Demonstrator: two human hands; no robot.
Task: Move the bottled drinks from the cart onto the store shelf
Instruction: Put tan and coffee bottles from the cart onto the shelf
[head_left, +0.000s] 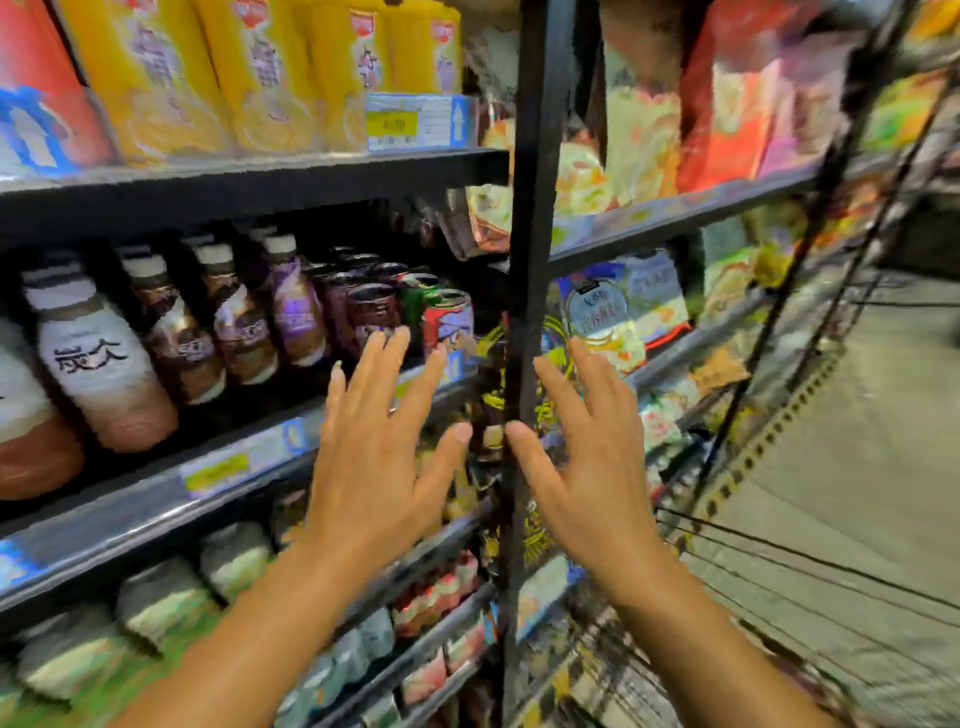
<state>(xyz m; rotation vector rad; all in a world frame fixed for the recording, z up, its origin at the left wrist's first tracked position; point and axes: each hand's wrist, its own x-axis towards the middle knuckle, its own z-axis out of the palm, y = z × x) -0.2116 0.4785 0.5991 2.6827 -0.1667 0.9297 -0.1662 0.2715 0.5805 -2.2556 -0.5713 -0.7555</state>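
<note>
My left hand (374, 467) and right hand (587, 467) hover empty, fingers (387, 364) apart; bottles (171, 338) already line the shelf (234, 457); cart unseen, so remainder unclear.

Bottled drinks (244, 322) stand upright in rows on the middle store shelf (156, 499), white caps, brown-and-white labels; the nearest one at left (98, 358) has a white label with dark characters and a pinkish base. Dark cans (371, 312) sit just right of them on the same shelf. Blurry frame, label text unreadable.
</note>
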